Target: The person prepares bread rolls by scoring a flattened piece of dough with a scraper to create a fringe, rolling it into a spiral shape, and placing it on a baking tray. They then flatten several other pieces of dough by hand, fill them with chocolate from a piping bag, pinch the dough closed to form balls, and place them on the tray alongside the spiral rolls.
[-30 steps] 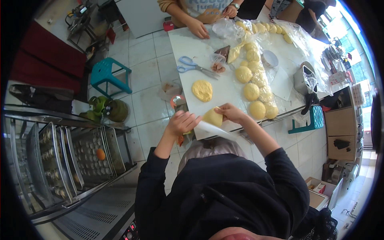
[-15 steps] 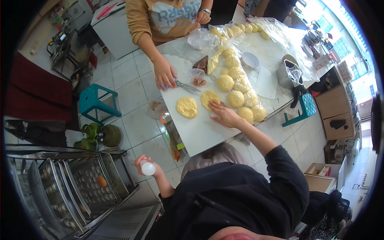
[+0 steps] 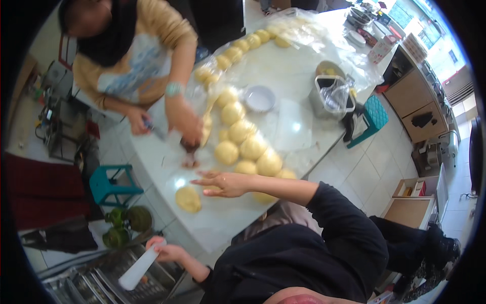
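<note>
The left hand is closed around a white rolling pin, held low and well off the table, out over the metal trays of a rack. The right hand is open, fingers spread flat, reaching across the table edge and hovering just above or lightly on a piece of dough; which, the view does not settle.

A flattened dough disc lies just left of that hand, and a row of round dough balls sits just beyond it.

The likely trouble: the rolling pin hangs out over the rack and could knock the trays, and the right forearm, stretched over the table's near edge, could squash the nearest balls. A co-worker's hands work close by, so the two could collide.
</note>
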Available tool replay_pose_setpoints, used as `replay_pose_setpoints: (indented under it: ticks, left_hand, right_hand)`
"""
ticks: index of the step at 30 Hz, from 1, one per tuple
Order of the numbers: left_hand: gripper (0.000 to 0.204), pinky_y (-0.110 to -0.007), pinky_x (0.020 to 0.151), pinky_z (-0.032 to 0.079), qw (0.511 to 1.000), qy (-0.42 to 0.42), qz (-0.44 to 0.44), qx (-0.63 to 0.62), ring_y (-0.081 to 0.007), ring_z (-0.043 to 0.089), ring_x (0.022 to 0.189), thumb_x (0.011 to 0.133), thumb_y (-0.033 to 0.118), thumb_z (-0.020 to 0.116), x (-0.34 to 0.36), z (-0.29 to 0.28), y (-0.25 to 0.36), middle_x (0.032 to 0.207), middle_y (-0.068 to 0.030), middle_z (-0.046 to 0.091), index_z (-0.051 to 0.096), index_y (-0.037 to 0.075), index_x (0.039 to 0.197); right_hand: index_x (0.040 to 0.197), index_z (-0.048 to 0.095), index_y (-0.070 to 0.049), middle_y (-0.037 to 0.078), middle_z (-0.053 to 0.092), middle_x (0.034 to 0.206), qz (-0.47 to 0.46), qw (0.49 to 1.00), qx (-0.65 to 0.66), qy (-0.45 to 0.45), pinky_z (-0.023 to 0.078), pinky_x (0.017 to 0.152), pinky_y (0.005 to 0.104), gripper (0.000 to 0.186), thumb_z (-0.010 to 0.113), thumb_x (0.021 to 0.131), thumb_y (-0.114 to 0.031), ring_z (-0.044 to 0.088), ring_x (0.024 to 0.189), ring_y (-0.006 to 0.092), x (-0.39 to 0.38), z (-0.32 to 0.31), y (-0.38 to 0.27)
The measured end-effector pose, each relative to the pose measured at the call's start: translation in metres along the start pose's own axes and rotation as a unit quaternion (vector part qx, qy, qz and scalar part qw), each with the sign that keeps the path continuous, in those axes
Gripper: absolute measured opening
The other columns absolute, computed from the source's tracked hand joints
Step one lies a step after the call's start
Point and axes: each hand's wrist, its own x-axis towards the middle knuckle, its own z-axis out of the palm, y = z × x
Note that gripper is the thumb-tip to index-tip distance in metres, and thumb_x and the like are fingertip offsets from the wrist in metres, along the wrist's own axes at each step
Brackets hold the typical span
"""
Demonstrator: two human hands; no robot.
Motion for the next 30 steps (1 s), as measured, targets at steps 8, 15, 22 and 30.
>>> replay_pose_setpoints:
  ticks: [8,15,22,30]
  left_hand:
    - [0.042,-0.023,0.052,0.030,0.985,0.046,-0.127,0.104,-0.0099,0.032,0.055,0.084,0.046,0.040,-0.046,0.115,0.055,0.059,-0.0004,0.032,0.039,0.004,0.080]
    - [0.037,-0.022,0.055,0.030,0.977,0.092,-0.175,0.081,-0.0089,0.031,0.055,0.086,0.044,0.037,-0.069,0.151,0.086,0.059,0.0010,0.030,0.038,0.007,0.079]
    - [0.036,-0.022,0.054,0.030,0.978,0.108,-0.172,0.044,-0.0091,0.031,0.055,0.086,0.043,0.037,-0.066,0.152,0.095,0.058,0.0009,0.030,0.039,0.007,0.078]
    - [0.047,-0.023,0.046,0.034,0.975,0.069,-0.068,0.202,-0.0100,0.037,0.050,0.083,0.043,0.040,-0.044,0.017,0.066,0.057,-0.0020,0.037,0.048,-0.002,0.092]
  right_hand:
    - [0.069,0.055,0.005,0.017,0.051,0.063,0.392,0.917,0.018,0.065,0.043,0.034,0.0291,0.039,0.049,0.077,-0.032,0.050,0.037,0.0223,0.010,-0.308,0.335]
    - [0.124,0.029,-0.007,0.016,0.036,0.124,0.322,0.868,-0.149,0.348,0.029,0.094,0.0365,0.079,0.065,0.063,-0.042,0.034,0.115,0.0282,0.034,-0.309,0.426]
    - [0.109,0.048,-0.010,0.017,0.046,0.111,0.279,0.839,-0.217,0.413,0.036,0.085,0.0387,0.060,0.072,0.057,-0.027,0.044,0.100,0.0324,0.034,-0.328,0.421]
    - [0.112,0.037,-0.002,0.008,0.047,0.102,0.145,0.932,0.229,0.241,0.047,0.067,0.0260,0.054,0.066,0.068,-0.009,0.055,0.082,0.0172,-0.030,-0.318,0.231]
